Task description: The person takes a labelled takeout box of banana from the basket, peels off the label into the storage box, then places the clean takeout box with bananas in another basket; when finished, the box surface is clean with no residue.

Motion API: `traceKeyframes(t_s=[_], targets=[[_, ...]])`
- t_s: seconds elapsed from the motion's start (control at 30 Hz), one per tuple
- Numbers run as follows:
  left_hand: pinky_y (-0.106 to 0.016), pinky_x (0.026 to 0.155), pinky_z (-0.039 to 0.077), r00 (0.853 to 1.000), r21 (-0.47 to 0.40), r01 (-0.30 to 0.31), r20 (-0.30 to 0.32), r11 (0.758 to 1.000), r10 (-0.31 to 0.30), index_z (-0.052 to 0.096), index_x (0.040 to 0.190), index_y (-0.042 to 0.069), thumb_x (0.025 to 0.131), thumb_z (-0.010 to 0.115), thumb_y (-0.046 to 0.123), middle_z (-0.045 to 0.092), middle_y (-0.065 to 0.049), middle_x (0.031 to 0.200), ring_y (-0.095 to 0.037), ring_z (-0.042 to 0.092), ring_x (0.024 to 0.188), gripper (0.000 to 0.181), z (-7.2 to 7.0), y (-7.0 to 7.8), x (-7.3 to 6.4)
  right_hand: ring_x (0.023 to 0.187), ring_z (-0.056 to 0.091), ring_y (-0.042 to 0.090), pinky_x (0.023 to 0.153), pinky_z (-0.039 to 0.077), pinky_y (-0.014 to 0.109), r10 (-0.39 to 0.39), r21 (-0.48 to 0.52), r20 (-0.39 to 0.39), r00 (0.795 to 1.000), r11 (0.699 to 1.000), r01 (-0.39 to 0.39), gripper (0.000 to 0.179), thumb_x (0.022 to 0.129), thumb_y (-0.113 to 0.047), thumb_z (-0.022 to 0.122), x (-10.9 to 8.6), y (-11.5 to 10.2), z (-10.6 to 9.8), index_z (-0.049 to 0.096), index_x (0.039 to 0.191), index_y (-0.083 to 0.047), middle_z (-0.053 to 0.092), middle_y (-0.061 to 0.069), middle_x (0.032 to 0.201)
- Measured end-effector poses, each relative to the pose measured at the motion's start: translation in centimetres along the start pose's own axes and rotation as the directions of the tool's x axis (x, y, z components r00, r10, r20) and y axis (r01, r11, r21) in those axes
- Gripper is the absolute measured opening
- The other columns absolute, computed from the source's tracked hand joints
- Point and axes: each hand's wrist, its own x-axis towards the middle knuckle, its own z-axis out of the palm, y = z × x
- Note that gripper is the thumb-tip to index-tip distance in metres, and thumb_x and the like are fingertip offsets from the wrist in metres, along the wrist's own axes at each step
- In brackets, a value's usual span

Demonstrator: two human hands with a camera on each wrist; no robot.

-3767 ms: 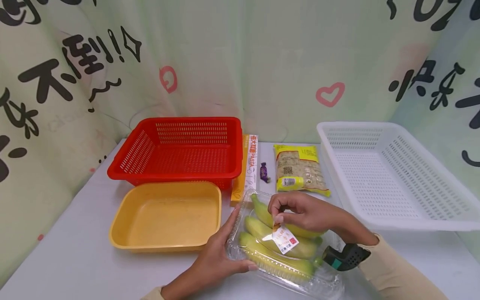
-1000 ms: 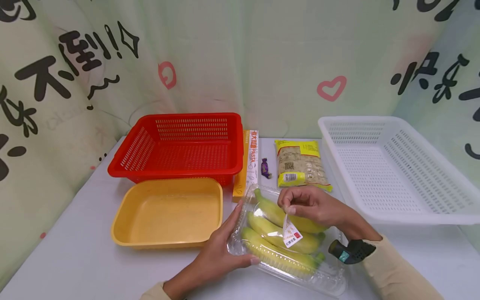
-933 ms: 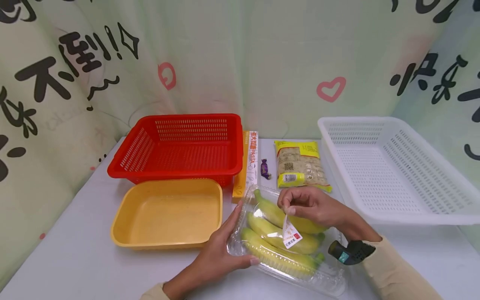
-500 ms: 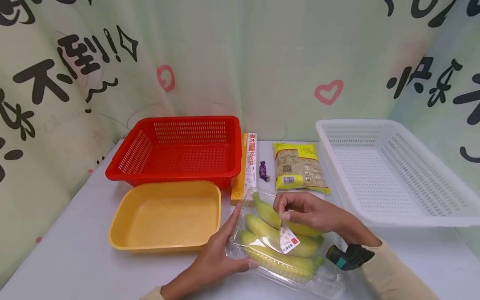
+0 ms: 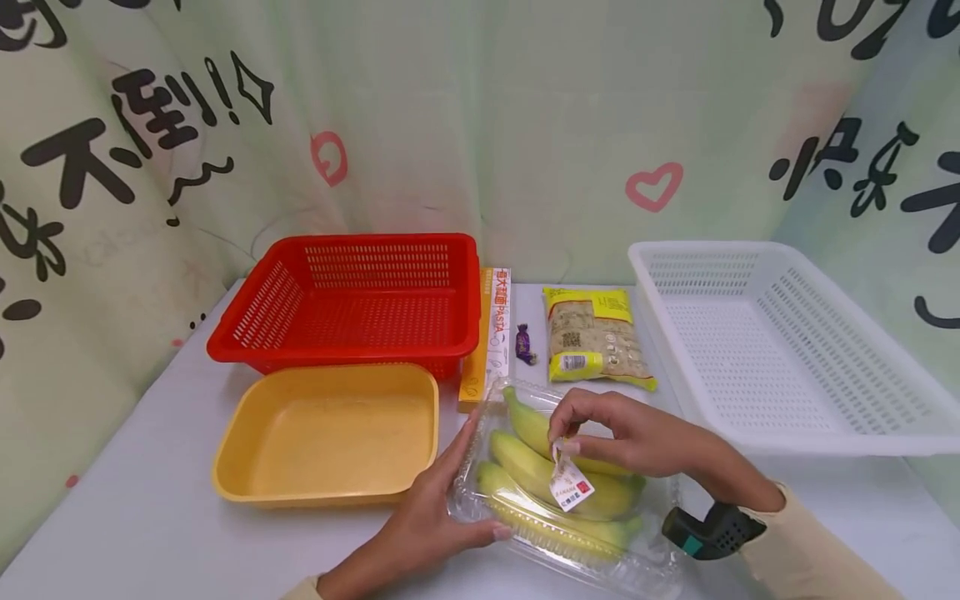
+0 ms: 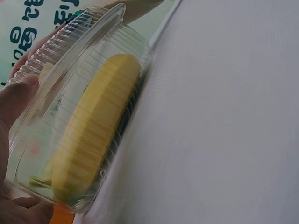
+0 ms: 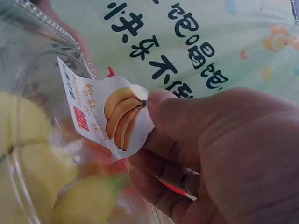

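A clear plastic clamshell box (image 5: 645, 558) holds several yellow-green bananas (image 5: 525, 471). My left hand (image 5: 431, 508) grips its left side, with the thumb on the near edge; the left wrist view shows that thumb (image 6: 16, 100) against the ribbed wall and a banana (image 6: 98, 121) inside. Over the lid, my right hand (image 5: 615, 429) pinches a white sticker (image 5: 570, 486) between thumb and forefinger. Close up in the right wrist view, the sticker (image 7: 105, 114) has a banana picture and stands up from the lid; whether its far edge still sticks cannot be told.
Left of the box sits a yellow tub (image 5: 326, 437), with a red basket (image 5: 375, 325) behind it. A pasta box (image 5: 498, 329), a purple-wrapped candy (image 5: 524, 345) and a yellow-ended bag (image 5: 596, 337) lie beyond. At right stands a white basket (image 5: 780, 350).
The pinched sticker has lifted from lying nearly flat on the lid and bent more. My right hand has shifted slightly toward me; my left hand keeps its grip on the box.
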Motion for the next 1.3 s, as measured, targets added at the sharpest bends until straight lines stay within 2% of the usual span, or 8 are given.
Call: traceKeyframes(t_s=[0.13, 0.23, 0.4, 0.53, 0.67, 0.9, 1.1, 1.3], targets=[[-0.04, 0.113, 0.025, 1.0, 0.007, 0.004, 0.0, 1.0, -0.004, 0.011, 0.157, 0.033, 0.07, 0.089, 0.034, 0.017, 0.015, 0.159, -0.011, 0.021, 0.143, 0.117, 0.0, 0.0, 0.0, 0.096, 0.057, 0.018, 0.085, 0.051, 0.035, 0.061, -0.106, -0.014, 0.998, 0.992, -0.062, 0.035, 0.094, -0.017, 0.066, -0.2, -0.3, 0.3, 0.059, 0.127, -0.006, 0.062, -0.004, 0.106], [-0.04, 0.113, 0.024, 1.0, 0.008, 0.004, 0.001, 1.0, -0.004, 0.01, 0.157, 0.032, 0.07, 0.089, 0.034, 0.017, 0.015, 0.159, -0.011, 0.021, 0.143, 0.117, 0.0, 0.0, -0.1, 0.094, 0.057, 0.019, 0.081, 0.052, 0.034, 0.065, -0.17, -0.011, 0.998, 0.983, -0.066, 0.043, 0.093, -0.021, 0.068, 0.0, -0.4, 0.5, 0.059, 0.132, -0.005, 0.062, -0.006, 0.102], [-0.037, 0.113, 0.024, 1.0, 0.006, 0.009, 0.0, 1.0, -0.009, 0.01, 0.157, 0.031, 0.07, 0.089, 0.034, 0.016, 0.016, 0.159, -0.01, 0.02, 0.143, 0.117, 0.1, -0.1, -0.1, 0.091, 0.056, 0.012, 0.076, 0.052, 0.029, 0.016, -0.216, 0.014, 1.0, 0.976, -0.012, 0.021, 0.09, -0.016, 0.071, 0.5, -0.7, 0.7, 0.074, 0.111, -0.013, 0.064, -0.009, 0.096], [-0.037, 0.113, 0.024, 1.0, 0.007, 0.012, -0.001, 1.0, -0.012, 0.01, 0.157, 0.033, 0.07, 0.089, 0.034, 0.017, 0.017, 0.158, -0.009, 0.02, 0.143, 0.117, 0.2, -0.1, 0.0, 0.092, 0.058, 0.01, 0.078, 0.052, 0.027, -0.096, -0.226, 0.011, 0.995, 0.969, 0.096, 0.009, 0.087, -0.011, 0.073, 0.7, -0.5, 0.8, 0.078, 0.095, -0.014, 0.068, -0.008, 0.097], [-0.039, 0.113, 0.024, 1.0, 0.009, 0.019, -0.007, 1.0, -0.019, 0.012, 0.157, 0.034, 0.07, 0.089, 0.034, 0.018, 0.017, 0.158, -0.01, 0.02, 0.143, 0.116, 0.2, -0.1, 0.0, 0.092, 0.062, 0.014, 0.079, 0.053, 0.028, -0.186, -0.175, -0.02, 0.982, 0.968, 0.18, 0.009, 0.084, -0.004, 0.075, 0.7, -0.1, 0.8, 0.078, 0.092, -0.007, 0.073, 0.0, 0.097], [-0.038, 0.113, 0.025, 1.0, 0.003, 0.007, -0.011, 1.0, -0.007, 0.012, 0.157, 0.034, 0.07, 0.089, 0.035, 0.019, 0.016, 0.157, -0.01, 0.022, 0.142, 0.116, 0.2, 0.0, -0.1, 0.091, 0.062, 0.018, 0.081, 0.05, 0.031, -0.116, 0.038, -0.067, 0.991, 0.992, 0.119, 0.006, 0.084, -0.002, 0.075, 0.4, 1.0, 0.9, 0.078, 0.089, -0.003, 0.073, -0.002, 0.093], [-0.036, 0.113, 0.024, 1.0, -0.005, -0.007, -0.008, 1.0, 0.007, 0.012, 0.156, 0.035, 0.07, 0.088, 0.035, 0.019, 0.017, 0.157, -0.008, 0.022, 0.142, 0.115, 0.2, 0.3, -0.1, 0.089, 0.062, 0.018, 0.077, 0.051, 0.031, -0.113, 0.043, -0.098, 0.989, 0.992, 0.118, 0.007, 0.082, 0.0, 0.076, 0.3, 1.3, 1.0, 0.078, 0.088, -0.002, 0.073, -0.003, 0.091], [-0.037, 0.113, 0.024, 1.0, 0.009, 0.017, -0.012, 1.0, -0.017, 0.013, 0.156, 0.035, 0.07, 0.088, 0.035, 0.018, 0.018, 0.158, -0.008, 0.02, 0.143, 0.115, 0.2, 0.2, -0.1, 0.086, 0.063, 0.017, 0.075, 0.051, 0.03, -0.112, 0.036, -0.116, 0.987, 0.993, 0.117, 0.008, 0.081, 0.001, 0.077, 0.4, 1.3, 1.1, 0.078, 0.087, -0.003, 0.074, -0.002, 0.089]])
